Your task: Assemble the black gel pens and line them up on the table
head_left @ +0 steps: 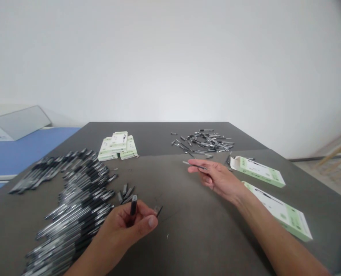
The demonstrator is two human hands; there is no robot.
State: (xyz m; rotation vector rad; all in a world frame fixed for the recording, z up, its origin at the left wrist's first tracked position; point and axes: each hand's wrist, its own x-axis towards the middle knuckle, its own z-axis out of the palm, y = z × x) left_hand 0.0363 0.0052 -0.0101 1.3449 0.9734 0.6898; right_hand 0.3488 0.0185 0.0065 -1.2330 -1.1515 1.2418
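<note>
My left hand (124, 222) is shut around a short black pen barrel (134, 205) that stands upright in its fingers. A small dark pen part (158, 210) sits at the tips of those fingers. My right hand (216, 178) pinches a thin pen refill (193, 165) between thumb and forefinger, its tip pointing left. Beside my left hand lies a long heap of black pens (75, 203), with several short black pen pieces (124, 193) at its edge. The far end of the table holds a loose pile of pen parts (203, 142).
A stack of white-and-green boxes (117, 146) stands at the back of the dark grey table (170, 132). Two flat white-and-green cartons (256, 171) (279, 211) lie to the right. A blue surface (26, 149) lies beyond the left edge, with wooden slats (337, 157) at right.
</note>
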